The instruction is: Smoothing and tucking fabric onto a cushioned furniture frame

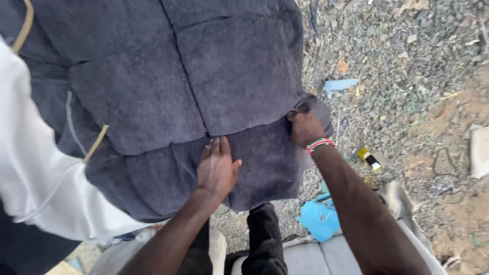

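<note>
Sleeve (35,173) of white cloth, a co-worker's, filled the left edge, lying over the dark upholstered cushion (168,86) with a thin tan strip (96,144) poking out beside it. Cushion itself: charcoal plush, quilted into big squares by deep seams, tilted across the upper left and middle of the view, near edge hanging toward the wearer's legs. Seams ran roughly up-and-away and across, meeting just above the left hand.

Left hand (217,168) lay palm-down on the lower panel, fingers straight and held close together, thumb stuck out to the right, pressing flat rather than gripping. Fingertips pointed up toward the seam junction, so the bulk of the cushion stretched away ahead and to the left of them.

Right hand (304,128), wrist wearing a red, white and green beaded band (319,145), sat at the cushion's right corner, fingers curled and pinching a fold of the fabric edge; exact fingertip hold hidden in the fold. Of the two, this hand was the one at the free edge, with the fabric lying to its left.

Black trouser legs (262,239) showed below. Further right, gravel ground (397,61) strewn with litter: pale blue scrap (340,84), bright blue piece (320,218), small yellow and black object (370,159), grey panel (326,257) at the bottom.
</note>
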